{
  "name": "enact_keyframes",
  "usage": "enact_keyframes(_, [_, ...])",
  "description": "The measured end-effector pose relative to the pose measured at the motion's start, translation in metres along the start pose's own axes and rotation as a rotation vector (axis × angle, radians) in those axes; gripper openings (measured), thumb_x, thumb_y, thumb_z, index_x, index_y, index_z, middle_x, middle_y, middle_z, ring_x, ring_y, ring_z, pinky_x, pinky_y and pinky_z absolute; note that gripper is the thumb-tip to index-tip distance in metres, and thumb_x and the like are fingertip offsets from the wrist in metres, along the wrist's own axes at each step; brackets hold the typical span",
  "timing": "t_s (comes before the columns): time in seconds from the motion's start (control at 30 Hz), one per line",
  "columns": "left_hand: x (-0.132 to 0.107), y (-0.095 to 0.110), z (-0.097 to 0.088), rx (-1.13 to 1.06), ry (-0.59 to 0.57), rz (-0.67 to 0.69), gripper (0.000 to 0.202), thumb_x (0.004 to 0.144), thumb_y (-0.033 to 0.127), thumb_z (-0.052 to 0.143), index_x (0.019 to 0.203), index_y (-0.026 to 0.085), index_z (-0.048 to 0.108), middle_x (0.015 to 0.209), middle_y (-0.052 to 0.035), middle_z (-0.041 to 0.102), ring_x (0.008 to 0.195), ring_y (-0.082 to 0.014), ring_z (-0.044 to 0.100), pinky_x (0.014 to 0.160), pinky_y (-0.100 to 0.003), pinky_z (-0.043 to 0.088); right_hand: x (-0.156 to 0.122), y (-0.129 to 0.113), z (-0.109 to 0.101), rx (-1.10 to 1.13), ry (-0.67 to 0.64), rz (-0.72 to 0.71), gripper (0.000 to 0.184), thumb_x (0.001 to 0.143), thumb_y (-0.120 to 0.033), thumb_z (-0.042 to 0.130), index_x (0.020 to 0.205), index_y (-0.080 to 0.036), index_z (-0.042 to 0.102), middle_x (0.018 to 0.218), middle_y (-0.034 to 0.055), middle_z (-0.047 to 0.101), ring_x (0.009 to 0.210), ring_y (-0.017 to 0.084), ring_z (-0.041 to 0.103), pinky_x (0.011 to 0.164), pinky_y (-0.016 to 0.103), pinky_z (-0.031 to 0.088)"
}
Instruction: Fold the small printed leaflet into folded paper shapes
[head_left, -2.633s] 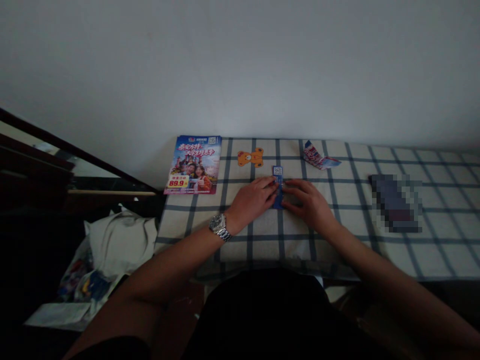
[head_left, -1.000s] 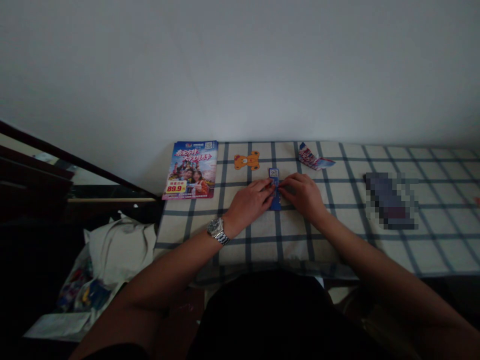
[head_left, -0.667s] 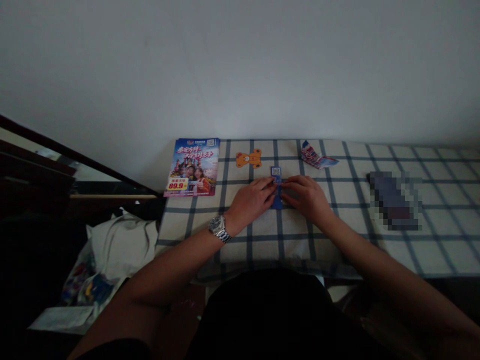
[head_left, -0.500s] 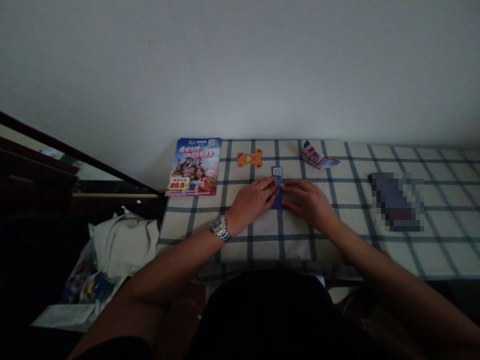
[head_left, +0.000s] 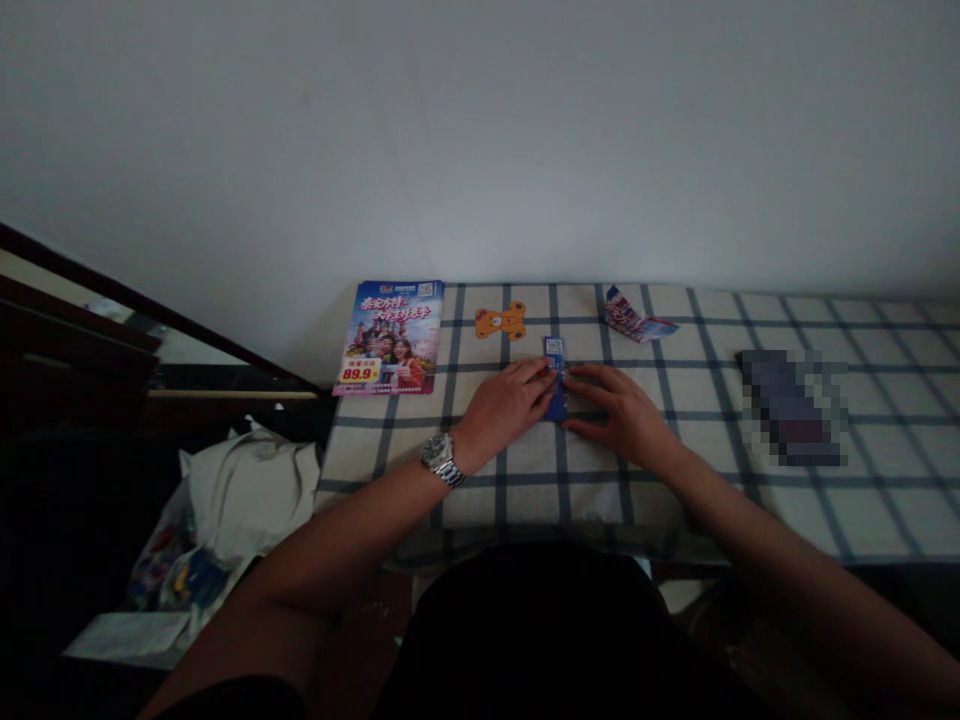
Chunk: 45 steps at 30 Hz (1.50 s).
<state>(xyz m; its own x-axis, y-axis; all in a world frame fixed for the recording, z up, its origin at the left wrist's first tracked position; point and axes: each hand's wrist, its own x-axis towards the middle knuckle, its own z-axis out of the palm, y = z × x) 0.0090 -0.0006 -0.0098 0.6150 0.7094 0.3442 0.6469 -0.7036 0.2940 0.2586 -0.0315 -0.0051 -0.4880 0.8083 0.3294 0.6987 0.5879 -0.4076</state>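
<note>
Blue paper strip (head_left: 557, 404) right of bear cutout (head_left: 501, 321), nearer body; already narrow, folding seemingly well along, not yet released. Left hand (head_left: 501, 404), fingers flattish, presses strip's left side; right hand (head_left: 628, 410), thumb and fingers spread wide, touches right edge. Folds remaining: cannot tell. Creased leaflet (head_left: 637, 323) farther right of bear cutout.

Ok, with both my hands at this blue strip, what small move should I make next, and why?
I'd probably run your right hand lightly along the right edge of the blue strip: its fingertips are at that edge, while your left hand reaches over the left side and looks placed to steady it.
</note>
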Motion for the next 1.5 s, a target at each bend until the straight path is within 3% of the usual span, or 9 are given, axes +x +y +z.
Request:
enact_keyframes(0.2, [0.002,0.002,-0.003,0.010,-0.019,0.015,0.032,0.106,0.024,0.062,0.136,0.016,0.069,0.149,-0.0104,0.064,0.131,-0.0257,0.063,0.116,-0.045,0.054,0.003,0.000,-0.001,-0.006,0.006,-0.005,0.043,0.098,-0.039,0.073,0.139,-0.027,0.070,0.139,0.0132,0.069,0.129,0.035,0.065,0.109,0.060,0.054])
enact_keyframes(0.37, [0.002,0.002,-0.004,0.018,-0.018,0.013,0.032,0.106,0.026,0.063,0.135,0.017,0.070,0.150,-0.0090,0.064,0.129,-0.0257,0.065,0.114,-0.046,0.054,0.017,0.009,-0.001,-0.003,0.028,0.010,0.022,0.103,-0.034,0.065,0.120,-0.026,0.076,0.123,0.0109,0.075,0.113,0.031,0.070,0.099,0.051,0.057])
enact_keyframes(0.63, [0.003,0.001,-0.005,0.026,-0.023,0.036,0.033,0.107,0.027,0.061,0.137,0.016,0.070,0.149,-0.0115,0.065,0.128,-0.0251,0.066,0.113,-0.045,0.056,0.040,0.015,0.006,-0.045,0.108,0.108,0.010,0.099,-0.027,0.067,0.101,-0.023,0.075,0.101,0.0091,0.073,0.096,0.029,0.068,0.086,0.044,0.055])
enact_keyframes(1.27, [0.001,0.000,-0.003,0.018,-0.023,0.030,0.032,0.106,0.026,0.062,0.136,0.015,0.069,0.149,-0.0101,0.064,0.129,-0.0249,0.065,0.114,-0.044,0.056,0.091,0.038,0.014,-0.163,0.201,0.223,0.013,0.099,-0.027,0.064,0.095,-0.021,0.075,0.098,0.0097,0.071,0.083,0.025,0.067,0.072,0.036,0.052])
enact_keyframes(1.5, [0.001,-0.001,-0.002,-0.007,-0.018,0.026,0.031,0.107,0.026,0.061,0.135,0.017,0.070,0.150,-0.0097,0.064,0.130,-0.0246,0.065,0.114,-0.044,0.056,0.080,0.038,0.007,-0.073,0.196,0.132,0.018,0.102,-0.029,0.061,0.108,-0.021,0.076,0.107,0.0112,0.073,0.097,0.028,0.070,0.086,0.042,0.057])
